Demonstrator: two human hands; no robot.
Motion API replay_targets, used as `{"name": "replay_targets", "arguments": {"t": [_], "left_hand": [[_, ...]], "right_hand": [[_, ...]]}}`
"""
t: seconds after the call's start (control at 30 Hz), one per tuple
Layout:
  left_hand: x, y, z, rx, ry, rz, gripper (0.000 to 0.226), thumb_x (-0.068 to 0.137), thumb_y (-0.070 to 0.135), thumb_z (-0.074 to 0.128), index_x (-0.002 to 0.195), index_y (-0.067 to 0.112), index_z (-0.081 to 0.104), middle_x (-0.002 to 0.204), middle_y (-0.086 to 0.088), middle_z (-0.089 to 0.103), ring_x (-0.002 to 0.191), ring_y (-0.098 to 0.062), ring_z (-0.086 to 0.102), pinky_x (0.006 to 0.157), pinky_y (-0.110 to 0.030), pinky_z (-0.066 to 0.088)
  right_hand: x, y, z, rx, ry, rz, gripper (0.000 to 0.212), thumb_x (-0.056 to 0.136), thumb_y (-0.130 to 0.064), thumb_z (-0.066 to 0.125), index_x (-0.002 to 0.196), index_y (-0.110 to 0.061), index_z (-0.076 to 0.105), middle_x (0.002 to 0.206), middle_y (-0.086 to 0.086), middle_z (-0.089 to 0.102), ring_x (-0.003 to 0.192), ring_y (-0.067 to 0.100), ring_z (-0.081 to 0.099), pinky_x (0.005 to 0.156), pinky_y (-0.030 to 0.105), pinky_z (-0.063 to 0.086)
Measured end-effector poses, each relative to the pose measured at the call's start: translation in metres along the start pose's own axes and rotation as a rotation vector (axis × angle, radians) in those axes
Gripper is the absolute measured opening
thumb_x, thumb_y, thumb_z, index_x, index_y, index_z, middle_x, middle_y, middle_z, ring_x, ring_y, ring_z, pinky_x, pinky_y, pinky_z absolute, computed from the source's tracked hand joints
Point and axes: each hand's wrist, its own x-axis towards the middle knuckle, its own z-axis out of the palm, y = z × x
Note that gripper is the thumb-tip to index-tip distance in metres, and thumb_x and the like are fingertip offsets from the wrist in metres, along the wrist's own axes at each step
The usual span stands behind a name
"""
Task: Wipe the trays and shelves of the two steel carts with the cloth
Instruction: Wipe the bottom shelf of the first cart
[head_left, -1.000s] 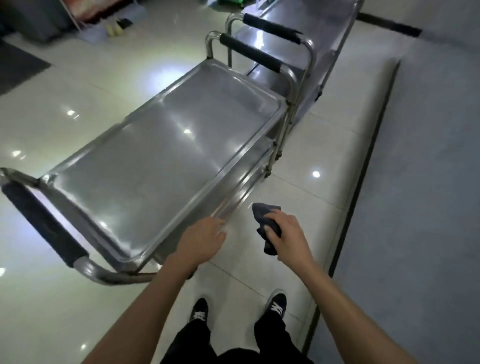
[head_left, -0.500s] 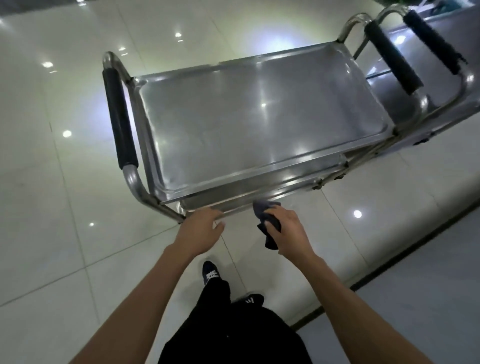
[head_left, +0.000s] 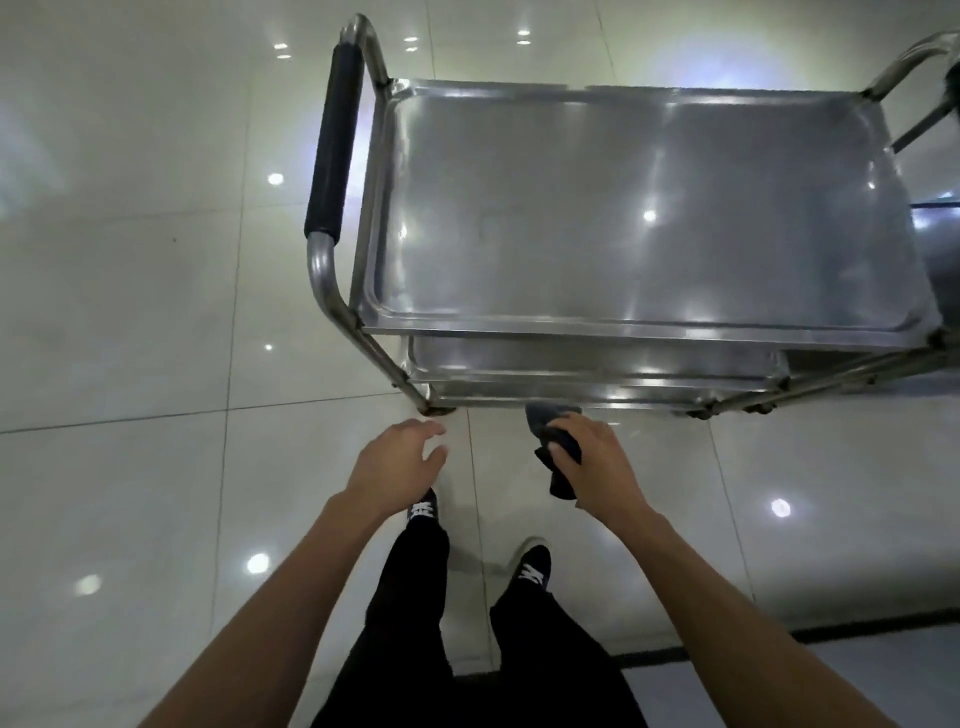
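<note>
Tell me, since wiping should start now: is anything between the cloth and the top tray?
Nothing visible blocks it. The right hand holds the dark cloth just in front of the cart's near edge, below the top tray, whose surface is bare. The left hand hangs open beside it, touching nothing.

From above I see the top tray (head_left: 644, 208) of the steel cart (head_left: 597, 332) lies bare, so a hand can pass over it freely. At 9 o'clock of the tray the black handle (head_left: 335, 145) stands higher and blocks entry from that side. The lower shelf (head_left: 592, 358) shows only a narrow gap under the tray's near edge. Between my hands and the cart the floor (head_left: 156, 312) is free.
</note>
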Motion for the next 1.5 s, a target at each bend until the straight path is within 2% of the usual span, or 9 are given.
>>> {"name": "replay_targets", "arguments": {"t": [0.13, 0.47, 0.63, 0.8, 0.9, 1.1, 1.27, 1.37, 1.5], "left_hand": [[-0.026, 0.009, 0.028, -0.017, -0.001, -0.065, 0.039, 0.1, 0.04, 0.051, 0.135, 0.028, 0.058, 0.134, 0.005, 0.06, 0.121, -0.017, 0.055, 0.095, -0.031, 0.044], [0.016, 0.007, 0.048, -0.016, 0.019, -0.055, 0.04, 0.1, 0.039, 0.049, 0.137, 0.025, 0.057, 0.134, 0.002, 0.06, 0.122, -0.019, 0.056, 0.097, -0.034, 0.045], [0.065, -0.02, 0.062, 0.025, 0.028, -0.054, 0.041, 0.099, 0.037, 0.051, 0.137, 0.023, 0.057, 0.139, -0.001, 0.058, 0.126, -0.024, 0.053, 0.101, -0.042, 0.046], [0.132, -0.045, 0.076, 0.085, 0.073, 0.015, 0.033, 0.095, 0.032, 0.053, 0.125, 0.023, 0.064, 0.125, -0.004, 0.064, 0.116, -0.031, 0.057, 0.092, -0.046, 0.051], [0.184, -0.066, 0.097, 0.13, 0.062, 0.018, 0.042, 0.093, 0.03, 0.054, 0.134, 0.025, 0.059, 0.138, -0.008, 0.056, 0.128, -0.033, 0.049, 0.101, -0.051, 0.047], [0.251, -0.11, 0.145, 0.213, 0.146, -0.011, 0.047, 0.094, 0.033, 0.054, 0.141, 0.027, 0.052, 0.151, -0.007, 0.041, 0.143, -0.033, 0.029, 0.111, -0.059, 0.033], [0.264, -0.136, 0.189, 0.357, 0.26, -0.011, 0.052, 0.09, 0.039, 0.052, 0.14, 0.025, 0.048, 0.146, -0.013, 0.043, 0.138, -0.041, 0.03, 0.106, -0.061, 0.037], [0.267, -0.144, 0.201, 0.437, 0.352, 0.033, 0.057, 0.09, 0.039, 0.049, 0.144, 0.02, 0.044, 0.149, -0.015, 0.042, 0.138, -0.043, 0.031, 0.105, -0.057, 0.037], [0.275, -0.155, 0.207, 0.411, 0.489, 0.087, 0.049, 0.089, 0.033, 0.055, 0.137, 0.021, 0.055, 0.14, -0.012, 0.052, 0.13, -0.043, 0.04, 0.099, -0.058, 0.045]], "right_hand": [[-0.001, 0.018, -0.001, 0.0, -0.005, -0.058, 0.026, 0.096, -0.021, 0.061, 0.123, -0.024, 0.061, 0.128, -0.004, 0.059, 0.112, 0.018, 0.05, 0.096, 0.032, 0.045], [0.02, 0.038, 0.021, -0.007, -0.055, -0.066, 0.029, 0.098, -0.021, 0.061, 0.126, -0.022, 0.061, 0.136, -0.003, 0.056, 0.121, 0.017, 0.046, 0.1, 0.025, 0.036], [0.063, 0.04, 0.048, 0.093, 0.014, -0.078, 0.025, 0.097, -0.011, 0.062, 0.121, -0.009, 0.066, 0.113, -0.006, 0.053, 0.098, 0.011, 0.05, 0.077, 0.036, 0.055], [0.128, 0.061, 0.083, 0.021, 0.096, -0.097, 0.026, 0.096, -0.012, 0.062, 0.122, -0.012, 0.064, 0.124, 0.01, 0.062, 0.107, 0.019, 0.053, 0.087, 0.029, 0.045], [0.166, 0.079, 0.109, 0.023, 0.14, -0.083, 0.027, 0.097, -0.014, 0.061, 0.124, -0.015, 0.062, 0.13, 0.01, 0.059, 0.115, 0.027, 0.052, 0.095, 0.038, 0.048], [0.222, 0.111, 0.152, 0.021, 0.246, -0.117, 0.024, 0.097, -0.016, 0.06, 0.121, -0.014, 0.063, 0.131, 0.009, 0.06, 0.115, 0.022, 0.051, 0.097, 0.026, 0.038], [0.261, 0.14, 0.188, -0.042, 0.225, -0.129, 0.032, 0.101, -0.028, 0.055, 0.132, -0.02, 0.057, 0.15, 0.003, 0.045, 0.132, 0.021, 0.039, 0.109, 0.033, 0.031], [0.276, 0.153, 0.214, -0.255, 0.175, -0.197, 0.044, 0.107, -0.044, 0.032, 0.147, -0.029, 0.044, 0.164, -0.001, 0.024, 0.151, 0.018, 0.016, 0.121, 0.041, 0.014], [0.287, 0.162, 0.223, -0.29, 0.175, -0.231, 0.055, 0.104, -0.047, 0.01, 0.155, -0.035, 0.028, 0.167, -0.006, 0.008, 0.154, 0.011, -0.002, 0.125, 0.04, 0.002]]}}
